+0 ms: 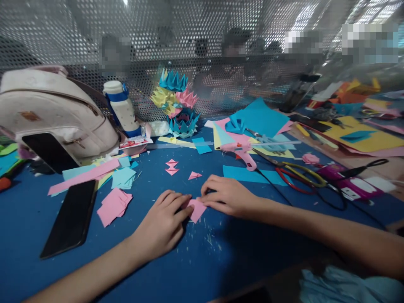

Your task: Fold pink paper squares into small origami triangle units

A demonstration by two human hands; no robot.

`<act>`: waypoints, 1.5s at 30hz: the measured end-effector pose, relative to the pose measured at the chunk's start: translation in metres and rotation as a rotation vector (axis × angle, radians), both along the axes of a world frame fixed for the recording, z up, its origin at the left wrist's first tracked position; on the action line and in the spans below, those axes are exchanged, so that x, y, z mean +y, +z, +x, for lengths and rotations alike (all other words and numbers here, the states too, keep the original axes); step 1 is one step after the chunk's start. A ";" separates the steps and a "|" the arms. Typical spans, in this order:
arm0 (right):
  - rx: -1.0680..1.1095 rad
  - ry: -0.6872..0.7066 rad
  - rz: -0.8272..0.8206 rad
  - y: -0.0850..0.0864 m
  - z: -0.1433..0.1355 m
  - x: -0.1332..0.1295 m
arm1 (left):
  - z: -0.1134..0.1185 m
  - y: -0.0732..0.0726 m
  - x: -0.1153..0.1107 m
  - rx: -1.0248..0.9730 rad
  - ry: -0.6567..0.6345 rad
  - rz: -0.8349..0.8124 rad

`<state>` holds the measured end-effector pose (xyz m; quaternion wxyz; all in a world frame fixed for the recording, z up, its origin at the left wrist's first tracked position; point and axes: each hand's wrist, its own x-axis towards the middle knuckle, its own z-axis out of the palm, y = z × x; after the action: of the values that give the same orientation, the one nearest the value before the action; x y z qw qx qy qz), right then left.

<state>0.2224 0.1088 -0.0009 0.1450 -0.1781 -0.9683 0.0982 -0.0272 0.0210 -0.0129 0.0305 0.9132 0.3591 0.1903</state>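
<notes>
A small pink paper piece [197, 211] lies on the blue table, its upper edge under the fingers of both hands. My left hand [167, 219] presses on its left side with the fingers closed together. From the right, my right hand [225, 195] pinches its right corner. Just beyond my hands are a folded pink triangle [195, 175] and two more small folded pink pieces [172, 167], point to point. To the left of my left hand sits a stack of pink paper squares [114, 206], with light blue squares [124, 178] behind it.
A black phone [71, 219] lies at left; another phone [50, 151] leans on a white backpack [47, 105]. Behind stand a bottle [123, 109] and paper flowers [178, 105]. At right are a pink glue gun [238, 150], scissors [299, 174], cables and blue paper [259, 118].
</notes>
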 end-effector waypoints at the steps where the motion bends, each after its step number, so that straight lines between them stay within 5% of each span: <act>1: -0.002 -0.052 -0.083 0.003 -0.003 0.000 | 0.000 0.000 0.001 -0.003 -0.008 0.004; 8: -0.189 -0.271 -0.379 0.025 -0.032 -0.003 | 0.002 -0.004 -0.001 -0.027 -0.004 0.027; 24: -0.269 -0.278 -0.446 0.037 -0.043 -0.007 | -0.005 -0.001 -0.002 -0.219 0.054 0.026; 33: -0.213 -0.081 -0.512 0.043 -0.045 0.004 | -0.006 0.000 -0.004 -0.270 0.051 0.016; 45: -0.134 0.157 -0.662 0.031 -0.047 0.017 | 0.002 0.007 -0.015 -0.176 -0.179 0.078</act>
<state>0.1756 0.1262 0.0297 0.0074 -0.1463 -0.9021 0.4058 -0.0251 0.0057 -0.0062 0.0433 0.9219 0.2643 0.2799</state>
